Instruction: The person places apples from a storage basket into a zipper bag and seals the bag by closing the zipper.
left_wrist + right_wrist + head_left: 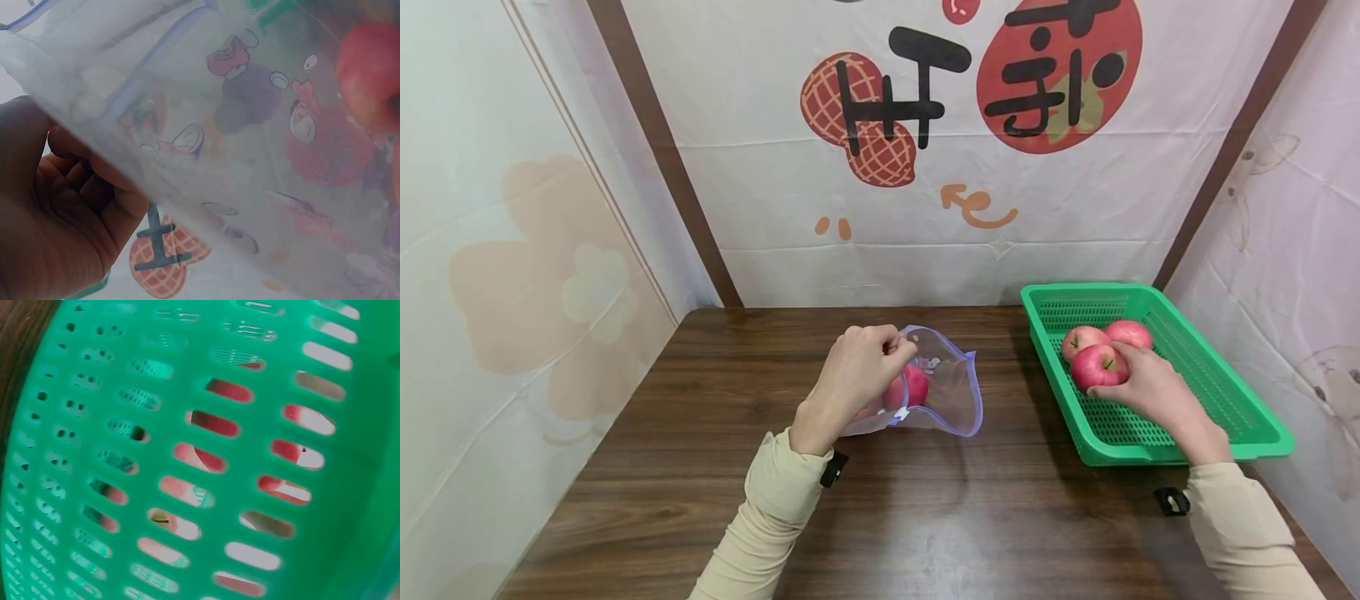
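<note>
My left hand (859, 375) pinches the rim of a clear plastic zip bag (953, 396), which has blue-violet edging and a white slider. The bag lies on the table with its mouth toward the right. Red apples (369, 78) show through its printed film; how many is partly hidden by the hand. Over the green basket, my right hand (1161, 396) grips a red apple (1097, 368), thumb low and fingers behind it. Two more apples, a paler one (1078, 338) and a red one (1131, 334), sit just beyond it in the basket. Basket mesh blocks the hand in the right wrist view.
The green plastic basket (1262, 429) stands at the right side of the dark wooden table (985, 517). White printed cloth (775, 258) hangs behind the table and along both sides.
</note>
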Demonstrator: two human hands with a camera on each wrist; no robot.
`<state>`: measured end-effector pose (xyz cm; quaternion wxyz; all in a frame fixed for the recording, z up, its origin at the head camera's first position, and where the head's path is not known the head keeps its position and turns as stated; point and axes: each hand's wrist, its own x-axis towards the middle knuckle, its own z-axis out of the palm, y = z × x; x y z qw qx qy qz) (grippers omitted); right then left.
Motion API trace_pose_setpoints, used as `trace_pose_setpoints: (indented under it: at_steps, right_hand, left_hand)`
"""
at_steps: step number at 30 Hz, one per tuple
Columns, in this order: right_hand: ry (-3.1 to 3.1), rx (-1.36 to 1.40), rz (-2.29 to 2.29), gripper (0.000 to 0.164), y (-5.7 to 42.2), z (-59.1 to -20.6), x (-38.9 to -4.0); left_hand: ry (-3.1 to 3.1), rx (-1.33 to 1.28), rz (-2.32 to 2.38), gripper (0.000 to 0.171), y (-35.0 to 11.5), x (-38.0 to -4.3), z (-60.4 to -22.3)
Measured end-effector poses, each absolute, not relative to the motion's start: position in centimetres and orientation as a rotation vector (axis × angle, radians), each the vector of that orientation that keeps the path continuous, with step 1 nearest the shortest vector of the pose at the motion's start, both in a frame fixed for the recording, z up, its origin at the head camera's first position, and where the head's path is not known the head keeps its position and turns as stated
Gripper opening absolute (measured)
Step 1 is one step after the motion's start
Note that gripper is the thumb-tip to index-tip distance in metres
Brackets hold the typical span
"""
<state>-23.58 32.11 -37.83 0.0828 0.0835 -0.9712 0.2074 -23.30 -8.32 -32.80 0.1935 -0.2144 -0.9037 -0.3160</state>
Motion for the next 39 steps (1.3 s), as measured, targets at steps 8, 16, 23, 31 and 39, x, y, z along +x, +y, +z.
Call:
trace_pose_setpoints:
  at_steps: [8, 16, 23, 31, 39]
  right_hand:
    - [-2.837, 0.229, 0.596, 0.075, 31.7, -37.2, -23.4]
    - [-2.802, 0.231, 0.621, 0.073, 31.0, -36.3, -22.8]
    - [-2.727, 0.264, 0.609, 0.066, 30.1, -35.3, -22.4]
    - [-2.699, 0.263, 0.598, 0.073, 28.8, -34.2, -21.8]
    - [-2.712, 0.244, 0.659, 0.082, 27.6, -33.8, -21.3]
  left_hand:
    - [-2.542, -0.605, -0.890, 0.028, -8.4, -23.3, -32.8]
    - [-2.539, -0.609, -0.888, 0.029, -8.4, -23.3, -32.8]
    - [-2.534, -0.612, -0.883, 0.029, -8.4, -23.2, -32.6]
    - [-2.530, -0.612, -0.875, 0.029, -8.4, -23.2, -32.6]
    - [-2.539, -0.614, -0.887, 0.029, -8.4, -23.1, -32.7]
